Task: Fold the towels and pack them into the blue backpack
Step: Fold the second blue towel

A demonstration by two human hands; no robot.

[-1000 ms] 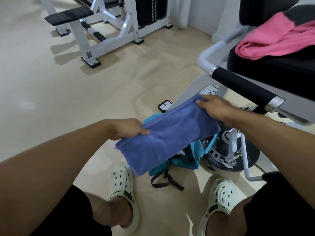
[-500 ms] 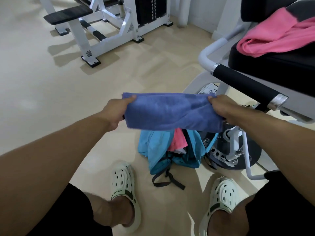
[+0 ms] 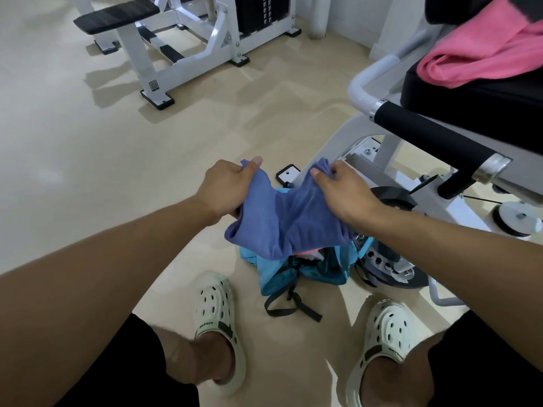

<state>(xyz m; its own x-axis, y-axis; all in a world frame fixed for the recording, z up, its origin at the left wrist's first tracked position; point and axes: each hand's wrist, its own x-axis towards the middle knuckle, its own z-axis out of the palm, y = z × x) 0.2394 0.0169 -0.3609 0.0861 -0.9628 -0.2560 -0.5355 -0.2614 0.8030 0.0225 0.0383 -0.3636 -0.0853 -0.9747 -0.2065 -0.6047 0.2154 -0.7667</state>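
Note:
A folded blue-purple towel (image 3: 282,221) sags in a U between my two hands, just above the blue backpack (image 3: 305,271) on the floor. My left hand (image 3: 227,186) grips the towel's left end. My right hand (image 3: 342,188) pinches its right end. The backpack's mouth is open, and a bit of pink and white cloth shows inside under the towel. A pink towel (image 3: 482,51) lies crumpled on the black seat of the machine at the upper right.
A gym machine with a black padded bar (image 3: 432,139) and round weight plates stands at the right, close to the backpack. A white bench frame (image 3: 176,45) stands at the back. My feet in white clogs (image 3: 220,321) flank the backpack's black straps.
My hands have come closer together and lower, so the towel, stretched flat half a second ago, now droops in the middle onto the backpack's opening.

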